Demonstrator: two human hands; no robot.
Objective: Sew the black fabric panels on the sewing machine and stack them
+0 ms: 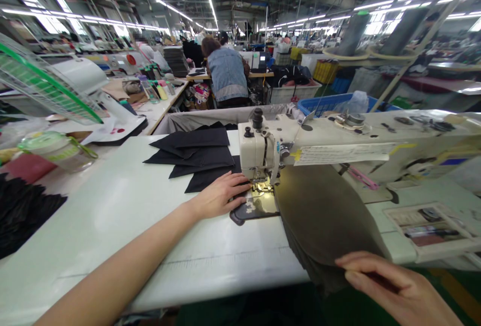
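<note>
My left hand [220, 196] lies spread, palm down, just left of the needle area of a cream sewing machine [319, 138], its fingertips by the presser foot [262, 187] and the edge of a black piece. My right hand [391, 281] pinches the lower right edge of the top piece in a stack of dark rounded fabric pieces [326, 216]. That stack lies right of the needle and hangs over the table's front edge. Beyond my left hand, several black pointed fabric pieces [199, 153] overlap on the pale table [158, 221].
A fan with a green rim [48, 80] and a clear jar [56, 148] stand at the left, near black fabric [26, 211]. A parts tray [428, 228] sits at the right. A person in a denim vest [227, 73] sits ahead, near a blue basket [330, 103].
</note>
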